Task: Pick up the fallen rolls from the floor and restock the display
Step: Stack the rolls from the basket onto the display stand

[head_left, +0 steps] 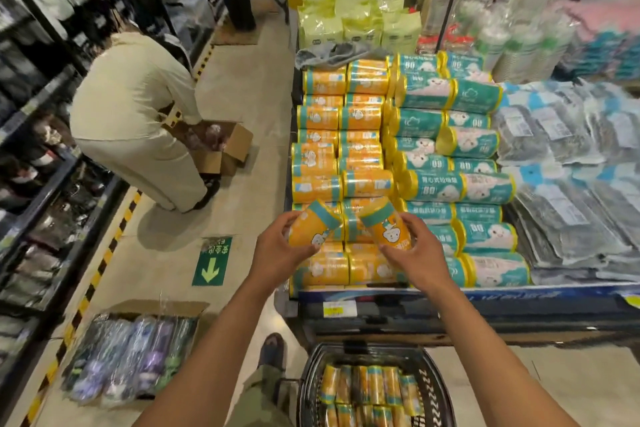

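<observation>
Above the near end of a shop's display bench (485, 293), two bare hands each hold one orange roll with a teal band. The left hand (277, 253) has its grip curled round the lower end of the first roll (311, 225), which tilts up and to the right. The right hand (415, 250) has its grip wrapped round the second roll (386, 224), which tilts up and to the left. The two roll tops lean close together but stay apart. Both hover just over the stacked orange rolls (346, 135), which lie on their sides in two columns running away from the viewer, too many to count surely. Just beside them on the right lie the teal rolls (446, 152), then stacks of grey packets (561, 163). On the floor by the viewer's one visible shoe (272, 350) stands one black basket (429, 388) holding more orange rolls, at least six in a row. Well to the left, one person in pale clothes (138, 121) bends over one open cardboard box (225, 149). A second box (131, 357) of purple packs sits nearer, beside one green arrow sign (212, 262).
</observation>
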The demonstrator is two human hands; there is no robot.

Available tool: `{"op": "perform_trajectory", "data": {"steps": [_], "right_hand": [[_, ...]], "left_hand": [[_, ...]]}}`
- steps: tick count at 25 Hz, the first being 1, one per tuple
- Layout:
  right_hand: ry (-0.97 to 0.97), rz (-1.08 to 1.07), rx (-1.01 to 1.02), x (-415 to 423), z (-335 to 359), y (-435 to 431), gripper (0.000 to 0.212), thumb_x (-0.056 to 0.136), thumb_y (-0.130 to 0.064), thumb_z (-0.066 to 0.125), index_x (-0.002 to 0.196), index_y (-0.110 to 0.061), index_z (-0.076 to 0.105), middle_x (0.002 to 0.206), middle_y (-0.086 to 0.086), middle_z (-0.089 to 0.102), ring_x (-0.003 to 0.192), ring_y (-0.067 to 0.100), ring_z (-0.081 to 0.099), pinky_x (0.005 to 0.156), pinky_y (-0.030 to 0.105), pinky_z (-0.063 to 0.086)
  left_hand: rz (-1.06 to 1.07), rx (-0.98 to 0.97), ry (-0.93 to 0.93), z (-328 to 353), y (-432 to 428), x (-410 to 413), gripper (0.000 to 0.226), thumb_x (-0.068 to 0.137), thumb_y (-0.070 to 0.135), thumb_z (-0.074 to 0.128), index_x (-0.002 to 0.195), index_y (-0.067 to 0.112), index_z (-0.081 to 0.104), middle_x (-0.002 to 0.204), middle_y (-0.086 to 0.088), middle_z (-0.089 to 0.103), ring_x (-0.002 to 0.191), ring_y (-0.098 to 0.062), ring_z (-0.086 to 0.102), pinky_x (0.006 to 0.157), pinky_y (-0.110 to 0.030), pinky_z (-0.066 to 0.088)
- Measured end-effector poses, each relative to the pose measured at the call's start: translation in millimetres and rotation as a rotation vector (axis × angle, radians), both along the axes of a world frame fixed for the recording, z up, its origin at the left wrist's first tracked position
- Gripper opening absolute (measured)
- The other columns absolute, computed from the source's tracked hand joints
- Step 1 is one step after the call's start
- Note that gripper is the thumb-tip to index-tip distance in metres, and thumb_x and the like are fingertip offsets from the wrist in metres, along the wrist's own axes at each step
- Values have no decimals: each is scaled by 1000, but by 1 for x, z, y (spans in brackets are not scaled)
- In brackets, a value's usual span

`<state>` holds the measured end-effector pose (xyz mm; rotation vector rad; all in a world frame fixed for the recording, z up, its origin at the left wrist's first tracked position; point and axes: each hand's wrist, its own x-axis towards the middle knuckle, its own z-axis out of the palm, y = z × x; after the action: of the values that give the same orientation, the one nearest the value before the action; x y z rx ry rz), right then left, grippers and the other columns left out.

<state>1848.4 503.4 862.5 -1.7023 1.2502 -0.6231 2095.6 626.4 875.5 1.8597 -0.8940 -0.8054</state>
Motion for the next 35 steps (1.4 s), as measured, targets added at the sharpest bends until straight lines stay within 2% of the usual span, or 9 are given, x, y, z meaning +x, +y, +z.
{"op": "perform_trajectory", "data": {"steps": [4, 6, 10, 13, 18, 23, 27, 31, 35], "right_hand": [[119, 51, -170, 58, 9, -78, 71, 74, -22, 90, 136, -30, 56, 117, -8, 60, 109, 14, 57, 86, 30, 45], [174, 100, -224, 86, 12, -115, 71, 74, -23, 86, 138, -27, 55, 118, -1, 62, 116, 23, 52, 88, 32, 41], [311, 183, -443, 134, 7, -197, 72, 73, -34, 71, 140, -12, 57, 129, 14, 64, 119, 36, 53, 97, 43, 44], [451, 238, -548, 157, -13, -252, 72, 70, -24, 76, 139, -16, 57, 132, 11, 62, 120, 39, 55, 100, 49, 46], [541, 268, -634, 185, -46, -305, 74, 72, -20, 85, 140, -21, 55, 132, 8, 56, 124, 34, 51, 111, 52, 37], [597, 269, -589, 204, -64, -322, 73, 75, -21, 87, 140, -24, 54, 137, 5, 58, 134, 31, 47, 122, 56, 15], [687, 253, -687, 204, -74, -317, 79, 75, -10, 82, 145, -23, 47, 142, 6, 51, 139, 31, 41, 123, 57, 17], [746, 177, -659, 204, -71, -298, 83, 82, -12, 77, 154, -21, 36, 156, 10, 39, 149, 34, 30, 125, 57, 15], [633, 65, -606, 174, -46, -237, 73, 90, -21, 71, 154, -14, 37, 160, 16, 36, 149, 37, 30, 125, 53, 21]], "left_hand": [[-90, -29, -108, -1, -76, 67, 73, 68, 20, 93, 133, 29, 60, 124, 6, 65, 106, -14, 65, 85, -38, 61], [-148, -44, -194, -5, -124, 102, 74, 65, 23, 94, 132, 28, 62, 122, 6, 66, 107, -15, 65, 85, -42, 60], [-251, -101, -445, -16, -221, 158, 74, 60, 56, 84, 128, 34, 64, 117, 11, 71, 106, -16, 66, 88, -43, 58], [-277, -101, -570, -29, -270, 180, 75, 62, 43, 88, 132, 34, 63, 126, 7, 69, 117, -22, 61, 98, -43, 51], [-371, -66, -586, -60, -326, 205, 78, 67, 30, 92, 138, 28, 60, 135, 4, 64, 127, -22, 53, 106, -38, 47], [-372, -29, -682, -82, -342, 210, 76, 72, 23, 88, 141, 27, 57, 140, 2, 60, 130, -24, 48, 107, -37, 41], [-402, -57, -903, -95, -338, 205, 73, 80, 18, 82, 145, 25, 49, 148, -3, 46, 133, -30, 40, 110, -40, 39], [-444, -26, -795, -90, -337, 207, 75, 84, 20, 79, 150, 26, 45, 151, -9, 40, 140, -32, 34, 116, -49, 34], [-533, 21, -713, -68, -310, 193, 85, 85, 26, 74, 158, 23, 31, 166, -5, 24, 155, -28, 16, 124, -61, 9]]}}
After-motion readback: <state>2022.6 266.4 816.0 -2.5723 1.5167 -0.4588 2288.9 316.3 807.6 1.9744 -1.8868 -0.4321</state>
